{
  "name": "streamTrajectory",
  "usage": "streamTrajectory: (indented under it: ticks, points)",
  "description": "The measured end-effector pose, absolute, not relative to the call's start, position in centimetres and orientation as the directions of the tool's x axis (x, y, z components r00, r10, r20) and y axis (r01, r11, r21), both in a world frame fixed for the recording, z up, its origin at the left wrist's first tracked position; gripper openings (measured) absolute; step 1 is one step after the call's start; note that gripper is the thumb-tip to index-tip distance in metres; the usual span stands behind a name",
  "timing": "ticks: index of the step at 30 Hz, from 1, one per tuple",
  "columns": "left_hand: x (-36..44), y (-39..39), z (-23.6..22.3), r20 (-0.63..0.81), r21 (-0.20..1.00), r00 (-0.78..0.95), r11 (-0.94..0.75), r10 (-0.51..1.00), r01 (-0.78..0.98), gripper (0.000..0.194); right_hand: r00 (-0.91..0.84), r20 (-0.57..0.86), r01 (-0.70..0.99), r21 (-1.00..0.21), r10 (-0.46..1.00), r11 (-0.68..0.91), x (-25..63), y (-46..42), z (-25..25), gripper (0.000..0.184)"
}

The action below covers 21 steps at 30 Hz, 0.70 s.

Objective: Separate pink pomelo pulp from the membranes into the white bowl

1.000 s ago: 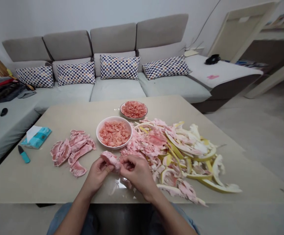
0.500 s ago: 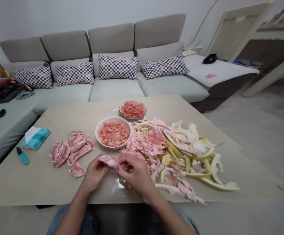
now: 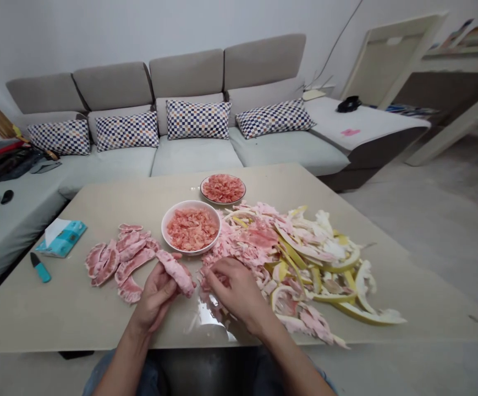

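A pink pomelo segment (image 3: 176, 272) with whitish membrane lies across the fingers of my left hand (image 3: 156, 294), which grips it above the table's near side. To its right, my right hand (image 3: 234, 289) is curled, thumb and fingertips together at the edge of the peel pile; whatever they pinch is too small to make out. More pomelo segments (image 3: 125, 256) lie in a cluster left of my hands. Just beyond my hands stands a white bowl (image 3: 164, 234) of peeled pomelo pulp (image 3: 192, 226). Behind it is a dark-rimmed plate (image 3: 206, 199) with more pulp.
Yellow-and-white pomelo peels (image 3: 346, 294) and pink membrane scraps (image 3: 245, 239) spread over the table's right half. A turquoise-handled knife (image 3: 40, 269) and a tissue pack (image 3: 63, 237) lie at the left. A sofa (image 3: 197, 151) with checked cushions stands behind the table (image 3: 98, 324).
My right hand has come away from the pomelo segment towards the scraps. My left hand has turned the segment, which now shows more of its length. The view has tipped slightly upward.
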State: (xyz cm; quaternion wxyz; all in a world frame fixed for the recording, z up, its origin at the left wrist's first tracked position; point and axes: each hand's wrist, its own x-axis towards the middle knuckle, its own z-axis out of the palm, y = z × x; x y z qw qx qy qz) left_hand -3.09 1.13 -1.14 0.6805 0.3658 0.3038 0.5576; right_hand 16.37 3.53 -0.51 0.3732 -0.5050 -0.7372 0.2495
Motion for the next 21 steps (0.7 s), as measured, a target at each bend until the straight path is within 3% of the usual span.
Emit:
streamTrajectory:
  ticks: [9,21]
  points:
    - [-2.6,1.3,-1.8,-0.059,0.876,0.248,0.170,0.967,-0.452,0.036,-0.190,0.451,0.282,-0.826,0.872,0.489,15.1,2.1,1.0,0.013]
    - [-2.9,1.5,-2.3,-0.069,0.982,0.256,0.111,0.964,-0.153,0.046,-0.270,0.529,0.389,-0.705,0.805,0.593,14.6,1.3,0.3,0.017]
